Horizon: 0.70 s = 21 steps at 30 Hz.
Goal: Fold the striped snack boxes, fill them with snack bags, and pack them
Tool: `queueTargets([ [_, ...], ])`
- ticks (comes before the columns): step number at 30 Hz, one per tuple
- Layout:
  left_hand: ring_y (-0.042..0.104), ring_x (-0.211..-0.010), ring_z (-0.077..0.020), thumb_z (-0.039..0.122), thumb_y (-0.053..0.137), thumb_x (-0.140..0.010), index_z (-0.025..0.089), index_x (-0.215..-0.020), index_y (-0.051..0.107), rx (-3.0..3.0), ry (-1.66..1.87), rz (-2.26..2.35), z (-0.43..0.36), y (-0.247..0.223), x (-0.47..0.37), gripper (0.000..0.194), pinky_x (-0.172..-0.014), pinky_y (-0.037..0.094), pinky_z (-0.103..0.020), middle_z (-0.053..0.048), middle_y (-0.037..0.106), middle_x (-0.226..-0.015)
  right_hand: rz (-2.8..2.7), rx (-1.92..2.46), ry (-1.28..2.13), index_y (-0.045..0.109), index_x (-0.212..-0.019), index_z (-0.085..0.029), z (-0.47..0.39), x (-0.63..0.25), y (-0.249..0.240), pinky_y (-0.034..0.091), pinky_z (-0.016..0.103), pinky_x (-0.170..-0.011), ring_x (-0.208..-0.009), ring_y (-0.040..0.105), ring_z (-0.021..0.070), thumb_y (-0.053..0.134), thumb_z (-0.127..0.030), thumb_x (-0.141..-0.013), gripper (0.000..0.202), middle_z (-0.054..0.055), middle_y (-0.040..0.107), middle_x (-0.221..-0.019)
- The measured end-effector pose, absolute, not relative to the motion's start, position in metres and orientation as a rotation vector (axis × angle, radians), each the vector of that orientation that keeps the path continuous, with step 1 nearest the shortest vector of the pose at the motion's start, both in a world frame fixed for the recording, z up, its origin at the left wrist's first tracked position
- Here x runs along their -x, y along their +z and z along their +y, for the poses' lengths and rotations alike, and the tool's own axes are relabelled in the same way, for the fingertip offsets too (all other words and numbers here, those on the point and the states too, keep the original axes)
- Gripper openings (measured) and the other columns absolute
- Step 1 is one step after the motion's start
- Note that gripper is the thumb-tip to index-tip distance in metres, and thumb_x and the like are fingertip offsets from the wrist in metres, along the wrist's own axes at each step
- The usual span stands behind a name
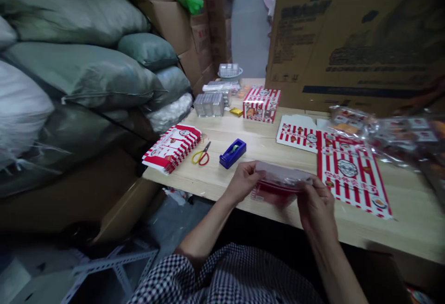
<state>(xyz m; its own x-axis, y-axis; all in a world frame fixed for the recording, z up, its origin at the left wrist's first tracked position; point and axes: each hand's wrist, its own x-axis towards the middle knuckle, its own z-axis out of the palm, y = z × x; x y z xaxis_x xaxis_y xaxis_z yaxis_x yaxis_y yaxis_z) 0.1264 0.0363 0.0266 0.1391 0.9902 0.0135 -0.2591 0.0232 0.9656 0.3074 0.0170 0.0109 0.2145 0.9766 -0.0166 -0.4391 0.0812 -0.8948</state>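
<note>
Near the table's front edge I hold a red-and-white cardboard box point(274, 193), tilted, its greyish upper side facing up and its front blurred. My left hand point(243, 181) is closed on the box's left end, thumb on top. My right hand point(318, 201) pinches the right end. A blue tape dispenser point(232, 153) stands just beyond my left hand. Left of it lie scissors point(201, 155) with yellow and red handles. Flat striped printed cardboard point(347, 172) lies to the right of my right hand.
A stack of folded striped cartons point(174, 146) lies at the table's left edge. Farther back are a finished-looking striped box point(262, 104), clear plastic cases point(209, 104) and a yellow packet point(236, 111). Bagged items point(403, 132) lie at right. A large carton point(347, 40) and stacked sacks point(86, 72) flank the table.
</note>
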Motion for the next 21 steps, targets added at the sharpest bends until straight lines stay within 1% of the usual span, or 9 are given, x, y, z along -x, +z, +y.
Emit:
queueTargets([
  [2,0.061,-0.07,-0.0163,0.04,0.077,-0.076,0.013,-0.081,0.075,-1.063,1.195,0.897,0.032,0.028,-0.126,0.028,-0.071,0.046,-0.027,-0.003,0.07,-0.074,-0.728,0.975,1.193,0.071,-0.093,-0.022,0.011,-0.307,0.012,0.046,0.027,-0.074,-0.076,0.062,0.015,0.075,-0.022,-0.074,0.02,-0.001,0.069,-0.083],
  [4,0.061,-0.071,-0.0164,0.043,0.076,-0.078,0.013,-0.081,0.075,-1.039,1.193,0.89,0.027,0.027,-0.128,0.03,-0.073,0.047,-0.028,-0.003,0.07,-0.075,-0.709,1.005,1.141,0.07,-0.09,-0.021,0.006,-0.305,0.013,0.046,0.027,-0.073,-0.075,0.061,0.0148,0.074,-0.024,-0.074,0.017,-0.001,0.068,-0.082],
  [6,0.062,-0.074,-0.0166,0.045,0.075,-0.079,0.013,-0.087,0.075,-1.012,1.219,0.912,0.023,0.026,-0.13,0.032,-0.075,0.047,-0.027,-0.003,0.071,-0.079,-0.688,1.013,1.099,0.068,-0.086,-0.021,0.003,-0.302,0.015,0.046,0.026,-0.072,-0.072,0.059,0.0135,0.073,-0.025,-0.074,0.014,-0.003,0.066,-0.079],
  [8,0.065,-0.085,-0.0196,0.047,0.073,-0.082,0.014,-0.103,0.074,-0.965,1.25,0.89,0.019,0.026,-0.133,0.04,-0.08,0.048,-0.028,-0.006,0.073,-0.092,-0.686,1.021,1.076,0.068,-0.087,-0.02,0.004,-0.299,0.016,0.046,0.025,-0.073,-0.072,0.058,0.0129,0.073,-0.026,-0.075,0.014,-0.003,0.067,-0.081],
  [10,0.065,-0.102,-0.0244,0.052,0.066,-0.087,0.015,-0.119,0.069,-0.874,1.282,0.781,0.016,0.026,-0.134,0.049,-0.09,0.049,-0.032,-0.01,0.072,-0.109,-0.702,1.034,1.059,0.068,-0.091,-0.02,0.005,-0.296,0.017,0.046,0.025,-0.075,-0.075,0.059,0.0133,0.071,-0.027,-0.078,0.015,-0.002,0.068,-0.085],
  [12,0.063,-0.113,-0.0264,0.051,0.059,-0.092,0.014,-0.123,0.068,-0.778,1.315,0.684,0.014,0.026,-0.135,0.05,-0.099,0.046,-0.035,-0.012,0.071,-0.118,-0.711,1.048,1.032,0.067,-0.093,-0.021,0.005,-0.294,0.018,0.046,0.026,-0.076,-0.077,0.059,0.0138,0.069,-0.028,-0.08,0.015,-0.001,0.068,-0.087],
  [15,0.065,-0.111,-0.0257,0.039,0.064,-0.091,0.013,-0.119,0.071,-0.729,1.316,0.697,0.014,0.024,-0.136,0.039,-0.1,0.046,-0.035,-0.011,0.073,-0.113,-0.715,1.035,1.026,0.067,-0.094,-0.021,0.006,-0.291,0.018,0.046,0.024,-0.076,-0.078,0.059,0.0136,0.068,-0.027,-0.082,0.013,-0.001,0.067,-0.087],
  [18,0.068,-0.102,-0.0251,0.032,0.07,-0.085,0.014,-0.114,0.072,-0.757,1.276,0.766,0.019,0.023,-0.137,0.034,-0.094,0.048,-0.035,-0.009,0.075,-0.107,-0.737,0.994,1.079,0.066,-0.095,-0.023,0.008,-0.294,0.017,0.046,0.024,-0.077,-0.079,0.059,0.0132,0.067,-0.027,-0.083,0.012,-0.003,0.067,-0.088],
  [21,0.07,-0.09,-0.0232,0.026,0.07,-0.081,0.013,-0.106,0.074,-0.789,1.226,0.776,0.026,0.024,-0.136,0.028,-0.086,0.05,-0.033,-0.007,0.077,-0.096,-0.794,0.966,1.181,0.065,-0.099,-0.025,0.011,-0.303,0.018,0.049,0.029,-0.083,-0.086,0.063,0.0169,0.063,-0.031,-0.084,0.017,-0.001,0.07,-0.095],
])
